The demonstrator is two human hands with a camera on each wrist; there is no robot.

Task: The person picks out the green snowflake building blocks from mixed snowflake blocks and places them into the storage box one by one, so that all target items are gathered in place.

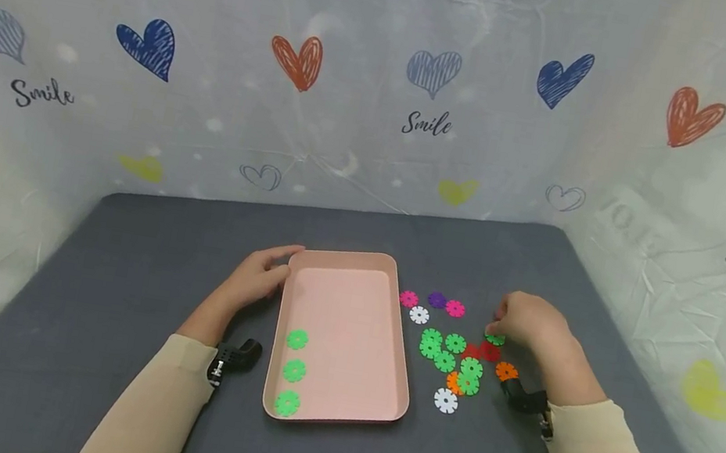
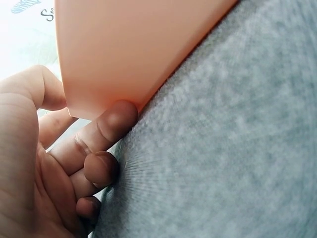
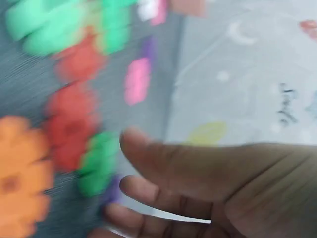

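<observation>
One green notched disc (image 1: 495, 339) lies on the dark table (image 1: 150, 264) at the fingertips of the right hand (image 1: 531, 322), close by the red discs (image 1: 489, 352); a light pinch on its free edge would probably lift it without dragging them. The right hand bends downward, thumb and fingers apart. The left hand (image 1: 257, 277) grips the pink tray (image 1: 349, 335) near its far-left corner, which should steady it.
</observation>
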